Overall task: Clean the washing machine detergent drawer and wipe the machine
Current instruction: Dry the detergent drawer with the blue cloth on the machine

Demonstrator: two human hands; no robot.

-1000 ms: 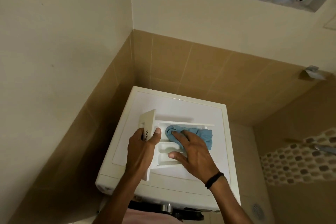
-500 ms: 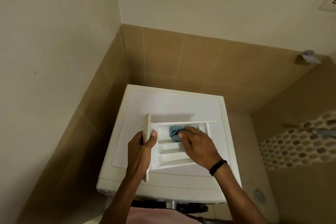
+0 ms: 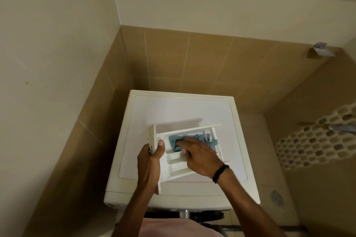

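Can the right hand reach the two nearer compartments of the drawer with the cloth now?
Probably yes. The right hand presses the blue cloth in the far compartment of the drawer; the nearer compartments lie open just beneath it, and the left hand grips only the front panel.

R hand [image 3: 200, 155] presses cloth [image 3: 192, 139] in drawer [image 3: 174, 167], prob. wiping.

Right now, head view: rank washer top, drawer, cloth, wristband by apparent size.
1. Washer top
2. Drawer
3. Cloth, partly hidden under the right hand
4. Wristband
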